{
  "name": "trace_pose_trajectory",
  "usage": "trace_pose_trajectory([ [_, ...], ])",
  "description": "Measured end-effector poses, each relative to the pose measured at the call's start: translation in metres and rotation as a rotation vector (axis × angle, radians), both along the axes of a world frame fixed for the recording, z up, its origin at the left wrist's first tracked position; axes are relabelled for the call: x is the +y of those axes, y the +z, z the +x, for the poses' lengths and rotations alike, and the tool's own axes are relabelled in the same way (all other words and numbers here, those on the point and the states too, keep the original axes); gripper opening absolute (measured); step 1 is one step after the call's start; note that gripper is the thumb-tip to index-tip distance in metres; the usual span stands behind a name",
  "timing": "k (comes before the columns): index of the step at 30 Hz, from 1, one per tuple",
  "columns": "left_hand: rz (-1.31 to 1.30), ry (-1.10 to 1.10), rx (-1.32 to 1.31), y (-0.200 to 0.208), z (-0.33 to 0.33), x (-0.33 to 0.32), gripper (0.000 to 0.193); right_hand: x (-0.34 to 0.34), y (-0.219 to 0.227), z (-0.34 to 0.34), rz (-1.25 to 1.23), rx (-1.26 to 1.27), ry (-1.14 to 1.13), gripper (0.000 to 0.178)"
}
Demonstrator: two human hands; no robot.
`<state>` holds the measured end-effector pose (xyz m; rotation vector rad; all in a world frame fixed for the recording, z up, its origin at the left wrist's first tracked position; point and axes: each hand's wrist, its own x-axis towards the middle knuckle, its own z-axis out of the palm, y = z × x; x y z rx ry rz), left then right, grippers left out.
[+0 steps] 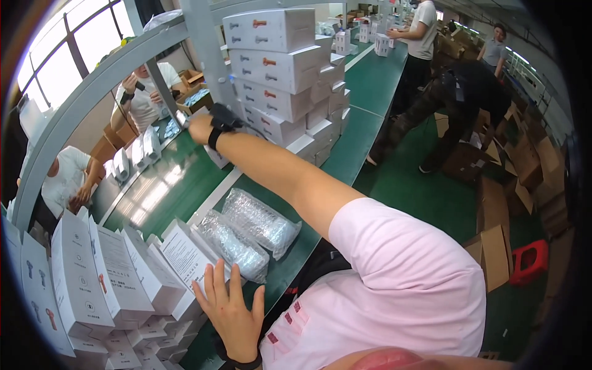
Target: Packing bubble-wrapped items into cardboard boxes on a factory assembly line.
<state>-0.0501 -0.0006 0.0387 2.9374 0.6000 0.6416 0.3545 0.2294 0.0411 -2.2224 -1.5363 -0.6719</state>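
Reaching far across the green desk (pixel 364 132), the right hand (pixel 200 128) is arriving at the foot of a tall stack of white cartons (pixel 280 74), beside a grey upright post (pixel 206 55). Its fingers are turning away from the camera, so I cannot tell whether its grip is wide, narrow or closing on anything. A black wrist strap (pixel 219 126) is sitting just behind that hand. The left hand (pixel 231 308) is resting near the body with its fingers spread wide and holding nothing, its fingertips touching a white printed box (pixel 185 256) at the near left. Two bubble-wrapped bundles (pixel 246 231) are lying side by side just beyond that hand. More white boxes (pixel 80 277) are leaning in a row at the near left edge.
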Motion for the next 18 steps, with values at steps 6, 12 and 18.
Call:
trace_pose_trajectory([
  [6,-0.045,0.007,-0.201,0.009,-0.014,-0.004,0.074,-0.077,0.059,-0.137,0.316,-0.102,0.329,0.007],
  [12,-0.233,-0.121,-0.696,0.01,0.005,-0.015,0.108,-0.267,0.087,-0.197,0.346,-0.283,0.551,0.009],
  [18,-0.419,-0.057,-0.865,-0.012,0.032,-0.017,0.097,-0.32,0.066,-0.216,0.263,-0.37,0.69,0.023],
])
